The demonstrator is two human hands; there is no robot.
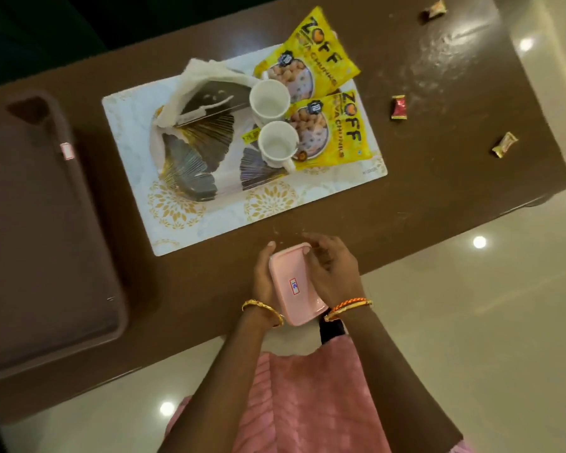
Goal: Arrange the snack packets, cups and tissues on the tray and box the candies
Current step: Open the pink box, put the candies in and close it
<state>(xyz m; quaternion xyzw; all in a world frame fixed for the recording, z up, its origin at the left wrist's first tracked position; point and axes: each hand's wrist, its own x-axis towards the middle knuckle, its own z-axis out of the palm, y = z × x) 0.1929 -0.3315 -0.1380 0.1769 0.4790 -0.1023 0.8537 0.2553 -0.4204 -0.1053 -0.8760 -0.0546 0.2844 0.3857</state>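
Note:
A small pink box (295, 284) with a white sticker sits at the table's near edge, held on both sides. My left hand (262, 276) grips its left side and my right hand (332, 273) covers its right side and top corner. Further back, a patterned tray (190, 171) carries white tissues (203, 76), two white cups (269, 100) (276, 143) and two yellow snack packets (321, 47) (339, 132). Three wrapped candies lie loose on the table to the right: one at the far edge (435, 9), a red one (398, 107) and a gold one (504, 144).
The tray rests on a white placemat (268, 207) with gold flowers on the brown table (438, 197). A large brown tray (40, 243) lies at the left. Glossy floor tiles run along the table's near and right edges.

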